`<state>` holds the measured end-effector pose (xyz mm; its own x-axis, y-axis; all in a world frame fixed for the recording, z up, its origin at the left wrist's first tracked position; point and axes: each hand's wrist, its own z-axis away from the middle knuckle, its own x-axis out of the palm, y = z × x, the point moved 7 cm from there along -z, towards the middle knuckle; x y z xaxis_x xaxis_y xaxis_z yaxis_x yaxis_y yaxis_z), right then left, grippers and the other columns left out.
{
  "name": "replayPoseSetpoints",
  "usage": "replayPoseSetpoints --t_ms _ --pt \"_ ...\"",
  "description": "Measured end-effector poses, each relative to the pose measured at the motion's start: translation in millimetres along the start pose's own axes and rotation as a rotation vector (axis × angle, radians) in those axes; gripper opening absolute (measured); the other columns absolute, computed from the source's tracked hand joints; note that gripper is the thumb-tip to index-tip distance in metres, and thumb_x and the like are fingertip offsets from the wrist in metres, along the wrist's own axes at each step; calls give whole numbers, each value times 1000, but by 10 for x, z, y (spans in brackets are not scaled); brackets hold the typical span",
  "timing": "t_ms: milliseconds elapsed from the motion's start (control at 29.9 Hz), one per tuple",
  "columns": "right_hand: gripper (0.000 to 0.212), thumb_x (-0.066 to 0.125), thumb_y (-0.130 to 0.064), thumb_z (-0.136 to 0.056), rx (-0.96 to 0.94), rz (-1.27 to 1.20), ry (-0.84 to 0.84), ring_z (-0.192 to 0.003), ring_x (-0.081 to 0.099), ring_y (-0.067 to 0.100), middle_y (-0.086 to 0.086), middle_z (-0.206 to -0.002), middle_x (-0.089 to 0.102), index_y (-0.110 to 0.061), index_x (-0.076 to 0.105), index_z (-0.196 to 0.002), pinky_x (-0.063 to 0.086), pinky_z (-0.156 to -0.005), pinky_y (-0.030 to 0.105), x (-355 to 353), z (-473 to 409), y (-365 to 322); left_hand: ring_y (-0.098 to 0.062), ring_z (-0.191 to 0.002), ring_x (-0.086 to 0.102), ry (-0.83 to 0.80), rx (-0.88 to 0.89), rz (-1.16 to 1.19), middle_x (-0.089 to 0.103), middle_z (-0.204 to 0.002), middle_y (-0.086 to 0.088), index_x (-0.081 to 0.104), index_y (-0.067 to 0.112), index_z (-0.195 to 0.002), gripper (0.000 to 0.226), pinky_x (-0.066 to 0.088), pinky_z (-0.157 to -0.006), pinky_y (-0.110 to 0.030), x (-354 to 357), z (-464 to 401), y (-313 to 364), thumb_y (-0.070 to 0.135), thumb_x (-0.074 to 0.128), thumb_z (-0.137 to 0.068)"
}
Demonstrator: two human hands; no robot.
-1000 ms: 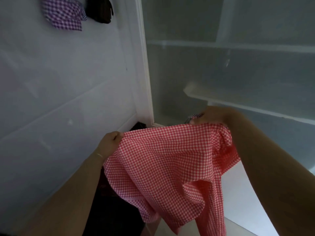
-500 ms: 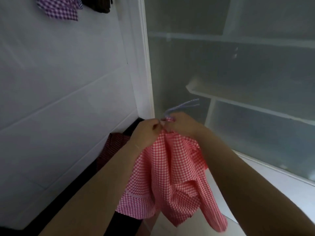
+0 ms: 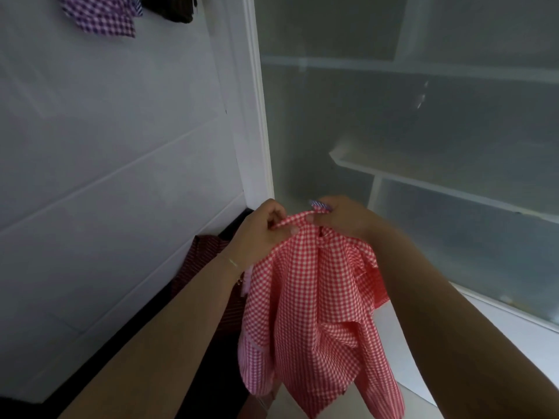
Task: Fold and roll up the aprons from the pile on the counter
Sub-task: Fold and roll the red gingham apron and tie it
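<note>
While it hangs, both the left hand and right hand pinch the red apron.

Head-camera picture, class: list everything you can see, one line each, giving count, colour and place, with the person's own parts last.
Red gingham apron: one, red and white check, held up in the air at centre, hanging down from both hands.
Dark red striped cloth: one, dark red with pale stripes, low against the wall behind the left forearm.
Purple gingham cloth: one, purple and white check, top left on the wall.
Dark cloth: one, near black, top left beside the purple one.
Frosted panel: one, grey-green, right half.
Left hand: pinches the apron's top edge.
Right hand: pinches the top edge beside it.
</note>
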<state>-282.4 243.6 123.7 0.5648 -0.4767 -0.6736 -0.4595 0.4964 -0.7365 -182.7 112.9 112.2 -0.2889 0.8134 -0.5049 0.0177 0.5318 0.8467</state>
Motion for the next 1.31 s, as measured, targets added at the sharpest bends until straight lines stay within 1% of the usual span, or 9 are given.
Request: replayPoseSetpoints --t_ms 167,335,469,569,636,703,837,1038,1306 --pt "28 63 -28 -90 8 -64 171 -73 56 17 11 -83 64 0 63 -90 40 -65 27 -191 43 55 -2 -61 45 53 43 -220 53 -71 8 45 19 -89 25 41 -61 -18 -111 133 -80 31 67 -86" --pt "29 61 -30 -91 76 -182 302 -66 57 16 7 -76 61 -2 59 -84 43 -58 25 -275 85 168 -7 -77 58 179 124 -373 58 -88 14 51 19 -112 30 48 -68 -24 -128 239 -182 35 62 -90" --pt "32 61 -32 -91 102 -224 410 -65 56 18 7 -74 61 -2 59 -82 42 -57 26 -368 105 252 -14 -59 49 231 148 -579 55 -73 1 52 9 -93 43 38 -49 -28 -126 340 -397 50 40 -88" --pt "32 60 -36 -91 137 -196 484 -70 57 22 6 -74 60 -7 56 -78 41 -59 27 -433 123 291 -18 -52 50 312 323 -696 54 -63 -4 55 7 -73 38 44 -45 -33 -126 429 -388 36 38 -91" --pt "27 56 -41 -92 156 -98 547 -82 58 24 5 -88 63 -14 58 -91 40 -67 28 -466 154 294 -16 -53 51 255 353 -704 57 -64 -5 59 7 -74 42 44 -49 -29 -88 401 -332 36 34 -92" --pt "38 52 -43 -94 173 -36 603 -97 59 28 7 -110 64 -14 59 -118 38 -75 29 -479 184 306 -16 -65 56 175 280 -641 64 -81 -4 63 8 -99 52 47 -59 -30 -69 353 -275 46 28 -92" --pt "45 50 -46 -94 225 -77 705 -104 59 30 9 -118 64 -16 54 -127 41 -81 33 -529 199 436 -16 -79 58 77 166 -595 63 -100 -1 54 17 -119 60 51 -70 -37 -65 315 -278 54 21 -87" --pt "36 51 -41 -95 235 -208 739 -86 56 24 3 -93 60 -10 58 -111 38 -74 30 -571 178 521 -13 -66 55 13 314 -877 56 -83 1 34 34 -138 50 52 -52 -35 87 409 -474 51 34 -92" --pt "24 50 -39 -94 223 -283 698 -77 60 21 1 -83 62 -16 55 -87 50 -74 36 -536 79 520 -12 -54 51 87 444 -918 58 -89 -2 48 22 -131 46 41 -38 -24 81 469 -487 36 51 -87"
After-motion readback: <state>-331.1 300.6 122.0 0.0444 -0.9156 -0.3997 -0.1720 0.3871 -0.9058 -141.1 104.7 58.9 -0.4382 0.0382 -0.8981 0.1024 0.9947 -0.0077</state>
